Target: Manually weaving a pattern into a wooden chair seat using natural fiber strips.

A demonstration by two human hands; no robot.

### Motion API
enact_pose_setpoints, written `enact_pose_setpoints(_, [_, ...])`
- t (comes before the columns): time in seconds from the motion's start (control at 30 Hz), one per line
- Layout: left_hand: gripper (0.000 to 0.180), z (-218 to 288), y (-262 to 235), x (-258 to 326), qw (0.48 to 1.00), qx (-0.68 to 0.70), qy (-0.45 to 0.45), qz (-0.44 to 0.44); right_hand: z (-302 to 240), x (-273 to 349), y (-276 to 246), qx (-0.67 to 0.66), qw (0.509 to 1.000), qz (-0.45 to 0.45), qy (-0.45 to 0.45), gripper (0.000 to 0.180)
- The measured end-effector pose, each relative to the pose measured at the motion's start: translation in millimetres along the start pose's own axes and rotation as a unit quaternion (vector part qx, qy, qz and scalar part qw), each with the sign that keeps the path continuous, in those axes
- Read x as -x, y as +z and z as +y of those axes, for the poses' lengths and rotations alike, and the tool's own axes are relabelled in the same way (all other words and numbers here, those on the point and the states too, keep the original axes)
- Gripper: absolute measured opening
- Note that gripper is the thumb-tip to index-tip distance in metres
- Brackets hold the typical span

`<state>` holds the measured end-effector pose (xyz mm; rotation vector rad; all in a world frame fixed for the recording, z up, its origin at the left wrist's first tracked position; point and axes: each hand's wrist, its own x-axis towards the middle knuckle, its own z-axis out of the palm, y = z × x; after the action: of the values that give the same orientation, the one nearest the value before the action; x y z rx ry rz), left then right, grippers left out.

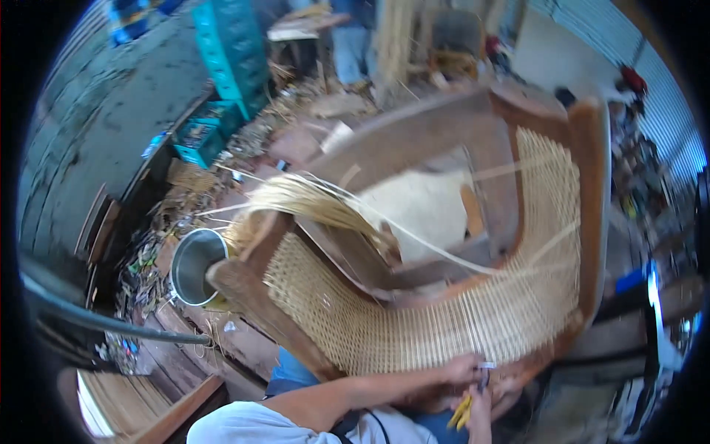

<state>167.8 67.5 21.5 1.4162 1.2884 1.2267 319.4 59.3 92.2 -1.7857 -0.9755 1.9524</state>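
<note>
Working at the near rim of the woven cane panel [444, 318], the left hand [462, 368] pinches the weave just beside the right hand [481, 403], which seems, though blurred, to be grasping yellow-handled pliers [464, 409]. Each strand should probably be held taut and cut close against the wooden chair frame [255, 296] below the fingers.

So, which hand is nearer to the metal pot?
The left hand, resting on the woven cane seat. The metal pot is far left; the right hand sits lower and further right.
</note>
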Motion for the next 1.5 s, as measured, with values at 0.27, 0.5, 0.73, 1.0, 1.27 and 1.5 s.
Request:
enact_pose_setpoints(0.27, [0.018,11,-15,-1,0.999,0.003,0.032,0.032,-39,91,31,-0.040,0.998,0.017,-0.034,0.053])
enact_pose_setpoints(0.5, [0.016,1,-23,-4,1.000,0.007,0.018,0.008,119,73,-79,0.660,0.720,-0.037,-0.211,0.045])
enact_pose_setpoints(0.73, [0.019,12,-22,7,0.999,-0.004,-0.004,0.041,-15,97,16,0.479,0.814,0.002,-0.328,0.051])
enact_pose_setpoints(1.0, [0.023,7,-38,-8,0.992,-0.034,-0.111,-0.046,-37,22,53,0.556,0.785,0.077,-0.262,0.062])
enact_pose_setpoints(1.27, [0.011,5,-34,-8,0.990,0.059,-0.109,-0.069,-16,19,44,0.520,0.804,0.127,-0.258,0.064])
enact_pose_setpoints(1.5, [0.010,7,-40,-9,0.990,0.029,-0.101,-0.099,-17,16,49,0.548,0.793,0.105,-0.244,0.063])
